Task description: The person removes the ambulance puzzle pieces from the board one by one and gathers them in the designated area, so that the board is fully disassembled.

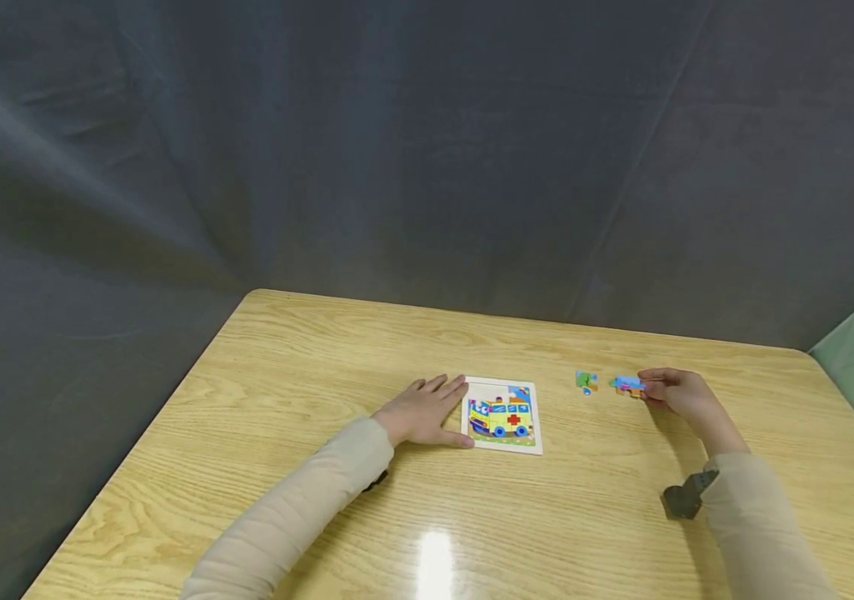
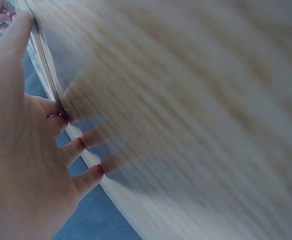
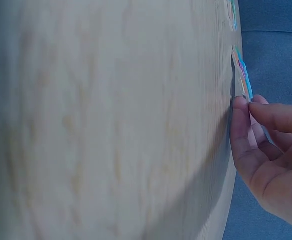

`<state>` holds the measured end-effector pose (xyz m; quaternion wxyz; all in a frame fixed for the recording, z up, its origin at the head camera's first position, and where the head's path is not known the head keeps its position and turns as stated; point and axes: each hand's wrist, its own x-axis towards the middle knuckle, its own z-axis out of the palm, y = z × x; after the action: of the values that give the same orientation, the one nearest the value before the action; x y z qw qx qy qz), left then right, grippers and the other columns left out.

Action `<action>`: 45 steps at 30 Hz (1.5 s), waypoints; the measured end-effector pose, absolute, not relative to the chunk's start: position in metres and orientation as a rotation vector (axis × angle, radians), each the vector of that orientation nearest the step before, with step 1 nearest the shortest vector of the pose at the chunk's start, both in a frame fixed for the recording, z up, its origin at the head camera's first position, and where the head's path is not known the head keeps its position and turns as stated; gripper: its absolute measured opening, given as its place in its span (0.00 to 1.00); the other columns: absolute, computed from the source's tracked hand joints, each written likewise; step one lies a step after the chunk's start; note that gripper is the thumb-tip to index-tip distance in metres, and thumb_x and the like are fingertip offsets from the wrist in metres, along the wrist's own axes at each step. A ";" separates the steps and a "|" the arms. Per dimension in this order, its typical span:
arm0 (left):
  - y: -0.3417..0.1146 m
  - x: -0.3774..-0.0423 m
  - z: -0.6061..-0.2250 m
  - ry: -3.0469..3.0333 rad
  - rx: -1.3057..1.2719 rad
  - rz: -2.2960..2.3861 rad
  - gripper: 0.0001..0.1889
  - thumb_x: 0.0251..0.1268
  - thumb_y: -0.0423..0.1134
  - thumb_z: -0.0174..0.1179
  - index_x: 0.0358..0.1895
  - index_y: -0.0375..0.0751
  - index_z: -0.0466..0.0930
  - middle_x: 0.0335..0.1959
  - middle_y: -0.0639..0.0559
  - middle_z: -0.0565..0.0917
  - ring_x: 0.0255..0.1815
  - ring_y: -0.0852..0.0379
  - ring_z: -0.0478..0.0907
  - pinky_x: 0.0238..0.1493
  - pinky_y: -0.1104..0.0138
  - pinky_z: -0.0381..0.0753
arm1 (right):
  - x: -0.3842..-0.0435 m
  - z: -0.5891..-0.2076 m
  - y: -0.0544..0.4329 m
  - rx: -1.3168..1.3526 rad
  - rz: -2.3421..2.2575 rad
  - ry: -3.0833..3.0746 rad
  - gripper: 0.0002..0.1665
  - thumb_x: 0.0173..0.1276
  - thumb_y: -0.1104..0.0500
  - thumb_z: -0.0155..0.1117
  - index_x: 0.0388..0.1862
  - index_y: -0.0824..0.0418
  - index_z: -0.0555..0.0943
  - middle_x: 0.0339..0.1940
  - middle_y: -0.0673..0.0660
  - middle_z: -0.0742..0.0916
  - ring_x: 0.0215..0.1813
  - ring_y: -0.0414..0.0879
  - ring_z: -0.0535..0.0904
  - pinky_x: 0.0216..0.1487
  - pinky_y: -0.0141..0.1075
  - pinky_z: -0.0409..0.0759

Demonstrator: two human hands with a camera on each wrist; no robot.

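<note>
A white-rimmed puzzle tray (image 1: 505,448) is seen just below and right of centre in the head view, laid flat on the wood-grain counter (image 1: 546,521). It is mostly filled by joined pieces (image 1: 505,419) on which a yellow ambulance with a red cross is pictured; at its upper left, a pale patch is left uncovered.

The left hand (image 1: 427,414) is held palm down with fingers spread, and the tray's left edge is touched by thumb and index finger; nothing is gripped. Right of the tray, a green and blue loose piece (image 1: 586,382) is laid on the counter. Farther right, a blue, pink and orange piece (image 1: 629,386) is pinched by its right end between thumb and fingers of the right hand (image 1: 681,396).

Both forearms are extended from the bottom of the frame, the left angled up rightward, the right up leftward.
</note>
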<state>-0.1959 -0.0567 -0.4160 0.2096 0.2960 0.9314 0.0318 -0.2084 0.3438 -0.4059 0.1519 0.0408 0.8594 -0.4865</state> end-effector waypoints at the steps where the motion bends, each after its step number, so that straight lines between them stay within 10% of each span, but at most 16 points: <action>1: -0.057 -0.196 -0.416 2.590 0.821 0.086 0.49 0.61 0.73 0.43 0.78 0.54 0.36 0.80 0.61 0.37 0.81 0.53 0.37 0.80 0.54 0.43 | -0.208 -0.406 0.344 0.118 -1.383 2.472 0.26 0.74 0.68 0.47 0.64 0.85 0.60 0.34 0.37 0.79 0.34 0.22 0.77 0.41 0.22 0.81; 26: -0.056 -0.196 -0.414 2.597 0.830 0.076 0.48 0.62 0.73 0.43 0.78 0.53 0.37 0.80 0.60 0.37 0.81 0.53 0.37 0.80 0.54 0.43 | -0.208 -0.399 0.339 0.055 -1.352 2.538 0.27 0.71 0.69 0.51 0.63 0.85 0.61 0.39 0.41 0.83 0.35 0.21 0.77 0.42 0.24 0.82; 33: -0.056 -0.195 -0.411 2.598 0.830 0.090 0.48 0.62 0.73 0.43 0.78 0.52 0.38 0.80 0.59 0.38 0.81 0.52 0.38 0.79 0.53 0.43 | -0.212 -0.388 0.310 -0.048 -1.288 2.590 0.26 0.71 0.68 0.51 0.64 0.82 0.63 0.52 0.72 0.79 0.36 0.24 0.77 0.42 0.28 0.83; 45: -0.058 -0.196 -0.412 2.596 0.827 0.087 0.48 0.62 0.73 0.43 0.78 0.53 0.37 0.80 0.60 0.37 0.81 0.53 0.37 0.80 0.53 0.43 | -0.214 -0.383 0.248 -0.262 -1.205 2.616 0.23 0.69 0.68 0.55 0.60 0.79 0.70 0.52 0.75 0.80 0.48 0.55 0.81 0.44 0.37 0.81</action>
<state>-0.1957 -0.0580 -0.4117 0.2062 0.2967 0.9319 0.0311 -0.2144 0.2478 -0.3834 0.1246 -0.0898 0.8975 -0.4134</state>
